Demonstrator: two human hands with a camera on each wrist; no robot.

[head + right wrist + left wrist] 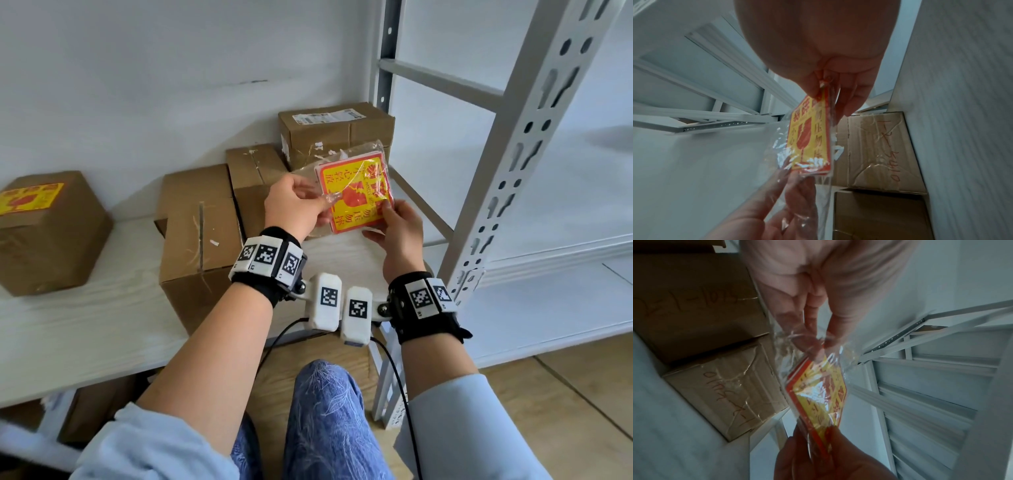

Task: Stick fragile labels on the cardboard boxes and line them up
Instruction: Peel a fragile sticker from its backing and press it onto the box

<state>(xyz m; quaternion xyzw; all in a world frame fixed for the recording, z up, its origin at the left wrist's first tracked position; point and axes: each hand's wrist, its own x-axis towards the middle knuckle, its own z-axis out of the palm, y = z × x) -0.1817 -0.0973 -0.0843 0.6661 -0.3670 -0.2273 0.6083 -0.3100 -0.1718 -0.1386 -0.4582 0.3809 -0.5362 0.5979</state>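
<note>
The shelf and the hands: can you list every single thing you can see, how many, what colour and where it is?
Labelled box: one, brown with a yellow and red fragile label on top, far left on the shelf.
Plain boxes: four, brown, bunched mid-shelf; the rear one carries a white shipping label.
Pack of fragile labels: one stack, yellow and red, inside a clear plastic bag, held up above the shelf.
Shelf board: one, white woodgrain, under the boxes.
Rack upright: pale grey metal with slots, right side.
Floor: wood-coloured, lower right.
Left hand: pinches the bag's open edge.
Right hand: grips the pack's lower corner.
Wrist bands: two, black with white marker blocks.
Sleeves: light blue; trousers: blue patterned.
</note>
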